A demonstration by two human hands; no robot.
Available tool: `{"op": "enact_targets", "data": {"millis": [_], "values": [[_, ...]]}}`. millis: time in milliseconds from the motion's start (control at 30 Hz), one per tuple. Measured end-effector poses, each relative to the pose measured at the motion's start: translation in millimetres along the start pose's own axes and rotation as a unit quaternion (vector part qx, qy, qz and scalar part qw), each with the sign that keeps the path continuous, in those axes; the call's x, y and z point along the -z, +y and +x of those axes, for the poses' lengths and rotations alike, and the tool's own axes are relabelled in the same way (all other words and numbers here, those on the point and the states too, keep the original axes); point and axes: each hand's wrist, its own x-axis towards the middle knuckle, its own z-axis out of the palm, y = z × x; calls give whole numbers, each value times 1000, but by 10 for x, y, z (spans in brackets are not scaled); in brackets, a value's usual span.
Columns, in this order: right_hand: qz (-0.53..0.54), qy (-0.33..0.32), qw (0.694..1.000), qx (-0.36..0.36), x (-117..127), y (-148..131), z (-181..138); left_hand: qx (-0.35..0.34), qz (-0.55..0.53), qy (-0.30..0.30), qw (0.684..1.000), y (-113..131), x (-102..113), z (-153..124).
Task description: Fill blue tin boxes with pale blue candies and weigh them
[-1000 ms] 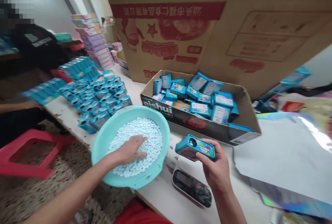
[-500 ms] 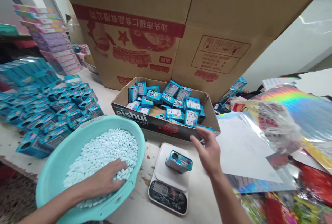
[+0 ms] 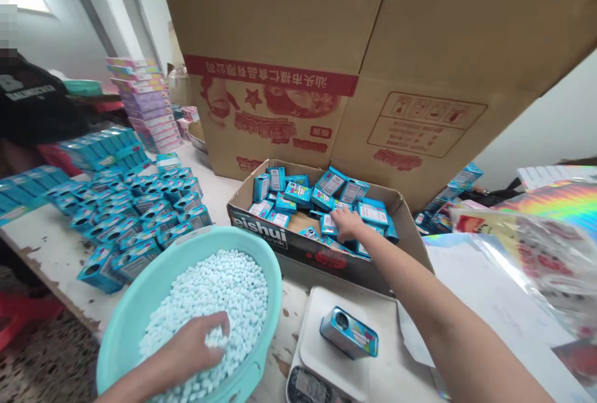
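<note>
My left hand is curled down into the heap of small pale-blue candy pellets in a teal plastic basin; the fingers are closed among the pellets. My right hand reaches into a shallow cardboard tray full of small blue tins and rests on one of them, fingers bent over it. A blue tin with a round hole in its end lies on its side on the white kitchen scale in front of me.
Several blue tins stand in rows on the white table at left. A tall printed carton rises behind the tray. Stacked pastel boxes stand at back left beside a person in a black shirt. Holographic foil bags lie at right.
My right hand set the tin on the scale, let go and stretched forward into the cardboard tray. My left hand stayed in the basin, closing into the pellets.
</note>
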Motion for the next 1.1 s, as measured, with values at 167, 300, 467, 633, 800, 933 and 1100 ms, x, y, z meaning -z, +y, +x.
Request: {"op": "enact_targets", "data": {"millis": [167, 300, 467, 633, 800, 933, 1100], "values": [[88, 91, 992, 3, 437, -8, -291, 118, -364, 40, 923, 92, 210, -99], [516, 111, 845, 89, 741, -336, -916, 128, -564, 145, 803, 162, 325, -126], [766, 88, 636, 36, 711, -1045, -1600, 152, -642, 134, 740, 253, 325, -93], [797, 62, 600, 15, 142, -1666, -1719, 130, -645, 141, 739, 298, 273, -66], [769, -5, 639, 31, -477, -2024, -1761, 129, -668, 110, 724, 239, 212, -93], [762, -44, 645, 32, -644, -2181, -1744, 112, -689, 124, 705, 177, 182, -127], [848, -114, 511, -78, -583, -2302, -1628, 105, -685, 146, 706, 136, 152, -133]]}}
